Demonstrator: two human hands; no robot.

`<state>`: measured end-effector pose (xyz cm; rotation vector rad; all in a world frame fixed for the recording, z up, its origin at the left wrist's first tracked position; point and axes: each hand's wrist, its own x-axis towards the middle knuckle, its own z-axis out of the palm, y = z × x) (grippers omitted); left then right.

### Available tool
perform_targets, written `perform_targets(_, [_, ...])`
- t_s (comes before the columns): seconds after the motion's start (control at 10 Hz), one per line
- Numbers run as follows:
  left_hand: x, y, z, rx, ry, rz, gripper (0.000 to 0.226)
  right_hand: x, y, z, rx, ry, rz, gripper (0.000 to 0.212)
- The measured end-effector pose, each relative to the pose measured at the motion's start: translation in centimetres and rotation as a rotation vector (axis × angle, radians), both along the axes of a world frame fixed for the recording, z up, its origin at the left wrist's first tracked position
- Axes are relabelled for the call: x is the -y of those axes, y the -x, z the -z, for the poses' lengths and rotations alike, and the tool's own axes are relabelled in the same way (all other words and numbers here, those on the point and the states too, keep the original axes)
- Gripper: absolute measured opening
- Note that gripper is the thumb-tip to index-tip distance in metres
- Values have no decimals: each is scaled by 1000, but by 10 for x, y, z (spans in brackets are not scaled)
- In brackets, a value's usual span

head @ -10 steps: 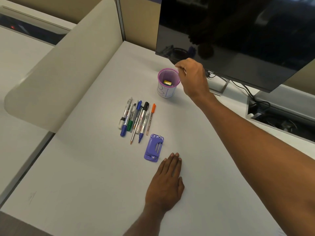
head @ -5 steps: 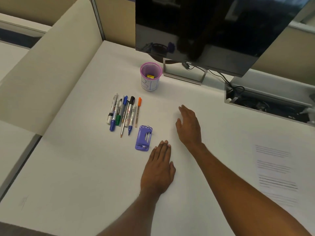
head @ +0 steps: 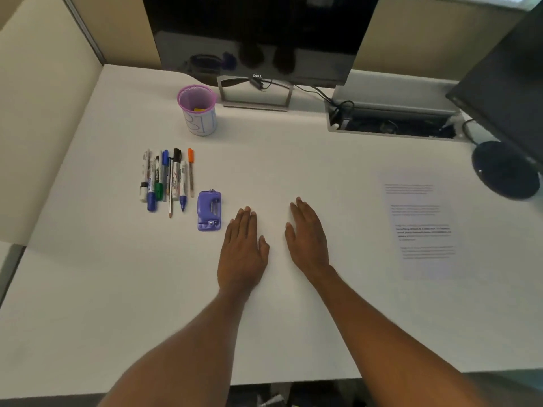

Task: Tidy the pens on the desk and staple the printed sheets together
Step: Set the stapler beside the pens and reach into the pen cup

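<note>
Currently, left hand (head: 244,248) and right hand (head: 308,239) flat on desk (head: 117,289), fingers (head: 246,220) together, one stapler (head: 209,210), about eight pens (head: 167,177), one cup (head: 198,111)

A white worktop (head: 102,289) sits in a beige-walled cubicle; a dark monitor (head: 255,33) stands at its back edge.

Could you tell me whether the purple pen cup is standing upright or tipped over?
Upright: the pen cup stands on its base, rim up.

"DELL" is read on lower bezel of black flat-screen monitor (head: 255,33) | text on white printed paper sheet (head: 423,230) is blurred
</note>
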<state>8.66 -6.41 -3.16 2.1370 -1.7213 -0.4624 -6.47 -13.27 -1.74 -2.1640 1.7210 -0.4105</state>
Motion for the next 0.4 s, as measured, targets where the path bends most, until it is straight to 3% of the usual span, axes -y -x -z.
perform_targets(0.4, [-12, 12, -9, -11, -36, 18, 64, -55, 63, 3, -39, 79, 48, 50])
